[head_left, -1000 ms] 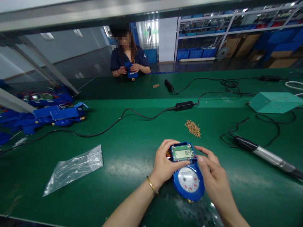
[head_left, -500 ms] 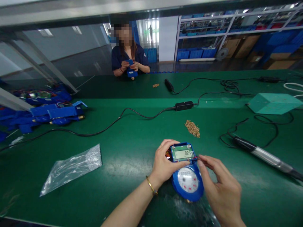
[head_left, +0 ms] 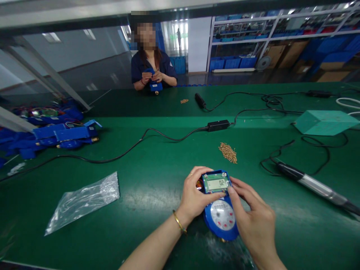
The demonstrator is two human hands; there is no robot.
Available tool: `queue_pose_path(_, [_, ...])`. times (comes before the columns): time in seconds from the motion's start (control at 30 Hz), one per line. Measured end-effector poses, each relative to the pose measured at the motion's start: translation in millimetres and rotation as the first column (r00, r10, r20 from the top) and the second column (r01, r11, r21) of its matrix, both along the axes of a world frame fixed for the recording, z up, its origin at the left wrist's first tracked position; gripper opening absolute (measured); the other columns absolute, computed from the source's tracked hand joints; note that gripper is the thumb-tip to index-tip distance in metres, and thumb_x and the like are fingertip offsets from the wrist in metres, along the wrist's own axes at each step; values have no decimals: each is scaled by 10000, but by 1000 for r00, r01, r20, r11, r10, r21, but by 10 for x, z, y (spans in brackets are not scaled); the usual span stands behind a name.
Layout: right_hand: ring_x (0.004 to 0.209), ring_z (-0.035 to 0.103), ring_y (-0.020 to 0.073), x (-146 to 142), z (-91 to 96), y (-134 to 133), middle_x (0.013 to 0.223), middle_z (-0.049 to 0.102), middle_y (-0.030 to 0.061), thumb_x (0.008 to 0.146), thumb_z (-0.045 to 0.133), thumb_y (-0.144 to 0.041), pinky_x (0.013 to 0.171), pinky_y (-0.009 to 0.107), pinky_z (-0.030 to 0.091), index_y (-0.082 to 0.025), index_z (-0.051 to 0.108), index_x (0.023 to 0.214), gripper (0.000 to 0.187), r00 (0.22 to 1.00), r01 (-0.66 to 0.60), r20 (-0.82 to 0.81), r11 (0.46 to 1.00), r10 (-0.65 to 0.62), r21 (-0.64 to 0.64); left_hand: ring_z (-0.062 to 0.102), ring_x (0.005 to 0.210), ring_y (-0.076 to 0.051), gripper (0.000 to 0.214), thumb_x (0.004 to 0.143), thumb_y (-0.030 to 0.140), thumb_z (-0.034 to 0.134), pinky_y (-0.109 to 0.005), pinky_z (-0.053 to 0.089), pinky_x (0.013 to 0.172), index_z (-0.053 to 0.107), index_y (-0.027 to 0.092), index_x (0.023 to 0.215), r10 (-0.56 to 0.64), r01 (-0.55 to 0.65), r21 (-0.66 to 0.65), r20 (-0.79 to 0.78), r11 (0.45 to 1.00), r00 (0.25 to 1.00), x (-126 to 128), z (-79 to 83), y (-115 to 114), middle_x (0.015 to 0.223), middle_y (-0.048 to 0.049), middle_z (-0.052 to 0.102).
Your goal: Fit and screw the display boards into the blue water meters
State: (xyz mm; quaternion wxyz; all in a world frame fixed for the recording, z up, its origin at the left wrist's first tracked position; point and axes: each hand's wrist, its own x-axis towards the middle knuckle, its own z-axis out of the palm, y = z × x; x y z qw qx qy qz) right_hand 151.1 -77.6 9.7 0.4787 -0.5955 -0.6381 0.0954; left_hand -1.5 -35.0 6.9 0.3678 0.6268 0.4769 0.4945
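Observation:
A blue water meter (head_left: 220, 215) with a round white dial lies on the green bench in front of me. Its upper part carries a green circuit board with a small display (head_left: 216, 183) that reads digits. My left hand (head_left: 194, 195) grips the meter's left side, thumb across the board's lower edge. My right hand (head_left: 254, 221) lies against the meter's right side, fingers curled onto the board's lower right corner. A pile of small brass screws (head_left: 228, 152) sits just beyond the meter.
An electric screwdriver (head_left: 315, 186) with its cable lies at the right. A clear plastic bag (head_left: 84, 201) lies at the left. Several blue meters (head_left: 59, 135) are heaped far left. A green box (head_left: 324, 122) stands at the right. Across the bench a person (head_left: 153, 69) holds another blue meter.
My right hand has slid left and closed in onto the meter's right side. The meter has shifted slightly left. My left hand keeps its grip.

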Motion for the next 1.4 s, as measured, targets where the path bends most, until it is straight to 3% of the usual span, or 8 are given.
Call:
queue_pose_path(0.33, [976, 717, 258, -7, 2, 46, 1157, 707, 152, 973, 482, -245, 856, 378, 579, -106, 720, 983, 277, 976, 5, 216, 996, -23, 85, 584, 1175, -263, 577, 566, 289, 926, -401, 459, 1036, 670, 200, 1076, -41, 42, -42, 22, 998, 999, -8, -21, 12, 1214, -96, 628])
queue_pose_path(0.47, [951, 727, 269, -3, -15, 37, 1135, 717, 146, 975, 474, -268, 850, 388, 582, -97, 740, 995, 316, 974, 35, 222, 997, -48, 63, 594, 1165, -259, 562, 650, 305, 877, -395, 466, 1028, 652, 196, 1153, -141, 142, -71, 19, 987, 990, -66, 35, -5, 1226, -103, 634])
queue_pose_path(0.6, [941, 730, 277, -1, -29, 17, 1124, 721, 139, 976, 471, -297, 836, 399, 584, -92, 750, 1006, 348, 982, 55, 180, 998, -60, 30, 566, 1223, -262, 463, 786, 292, 763, -433, 421, 1085, 631, 210, 1222, -245, 243, -76, -22, 967, 969, -157, 75, 0, 1289, -109, 619])
queue_pose_path(0.77, [962, 726, 290, 59, -40, 7, 1131, 721, 113, 968, 481, -344, 848, 427, 591, -129, 762, 1024, 359, 992, 56, 119, 998, -52, -29, 590, 1196, -268, 534, 729, 335, 824, -444, 438, 1069, 641, 242, 1222, -288, 284, -95, -33, 954, 957, -180, 67, 44, 1273, -87, 644])
queue_pose_path(1.03, [1057, 694, 295, 114, -69, -24, 1154, 714, 74, 918, 571, -428, 926, 493, 578, -199, 763, 1070, 336, 985, 7, -169, 976, -44, -216, 634, 1073, -247, 543, 698, 299, 836, -420, 490, 970, 658, 254, 1209, -211, 220, -135, 72, 966, 975, -134, 23, 27, 1141, -68, 679])
queue_pose_path(1.17, [976, 725, 266, 396, -44, 118, 1066, 744, 58, 905, 603, -413, 853, 422, 616, -212, 765, 1067, 304, 972, -182, -195, 945, 130, -273, 631, 1079, -253, 531, 689, 295, 838, -431, 485, 973, 668, 258, 1191, -231, 239, -149, 68, 960, 971, -153, 30, 37, 1149, -70, 681])
queue_pose_path(1.27, [808, 749, 219, 659, 75, 343, 922, 774, 31, 895, 633, -348, 720, 321, 627, -229, 781, 964, 202, 935, -351, -31, 910, 353, -221, 632, 1069, -247, 527, 689, 289, 837, -429, 482, 973, 672, 255, 1188, -234, 243, -162, 74, 956, 969, -157, 33, 46, 1145, -71, 675])
queue_pose_path(1.4, [766, 710, 183, 805, 286, 622, 851, 754, 37, 945, 582, -283, 695, 293, 583, -220, 754, 930, 184, 723, -624, 204, 750, 660, -218, 630, 1066, -249, 525, 684, 291, 838, -430, 478, 971, 677, 254, 1181, -230, 239, -146, 77, 960, 970, -156, 22, 50, 1142, -72, 678])
